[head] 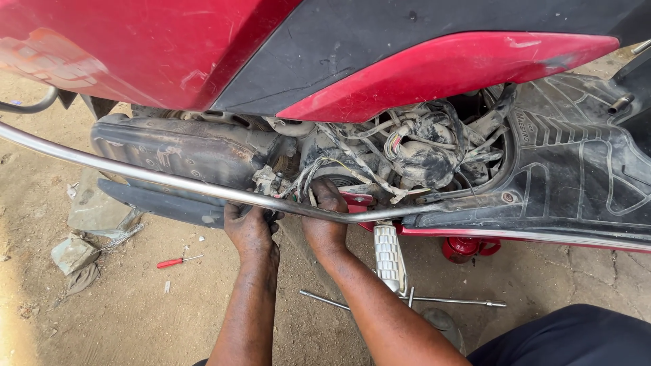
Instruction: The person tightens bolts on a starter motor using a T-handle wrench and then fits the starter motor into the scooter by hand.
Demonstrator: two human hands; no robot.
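A red scooter (434, 61) stands with its side panel off, showing a dusty engine (420, 152) and tangled wiring. A chrome guard rail (135, 173) runs across in front of it. My left hand (249, 230) reaches under the rail toward the engine's lower side; its fingertips are hidden behind the rail. My right hand (327, 220) reaches in just beside it, fingers curled against the engine parts near the wires. Whether either hand holds a part or tool cannot be seen.
A red-handled screwdriver (178, 261) lies on the sandy ground at the left. A long metal T-wrench (407, 299) lies below the chrome footpeg (388, 256). Stone rubble (76, 254) sits at the left. The black footboard (576, 176) is at the right. My dark-trousered knee (576, 339) shows at the lower right.
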